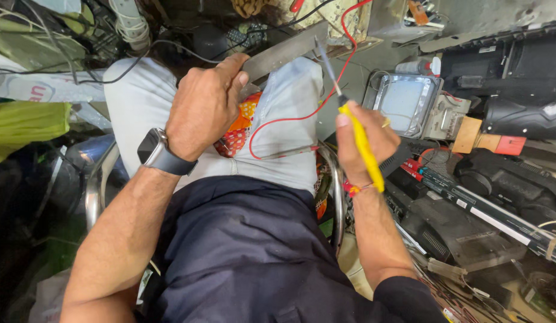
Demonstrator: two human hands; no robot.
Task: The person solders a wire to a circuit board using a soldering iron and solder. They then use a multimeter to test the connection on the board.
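From the head camera, looking down over the person's lap, the left hand (pixel 205 107) is clenched around the near end of a flat grey metal strip (pixel 288 52), thumb pressed on its upper face; the strip runs up and away to the right from that fist, across the light-trousered knees. A dark smartwatch (pixel 157 152) sits on the left wrist just below the hand. The right hand (pixel 363 136) grips a yellow-handled soldering iron (pixel 360 140), the handle lying along the palm toward the wrist and the thin metal shaft pointing up and left, its tip close to the far end of the strip; whether the tip touches the metal cannot be told. A red wire (pixel 326 98) loops between the two hands, falling onto the right thigh and rising past the iron's shaft. Just beyond the right hand lies a square silver-framed lamp housing (pixel 403 104), and further to its right are black electronic casings (pixel 505 185).
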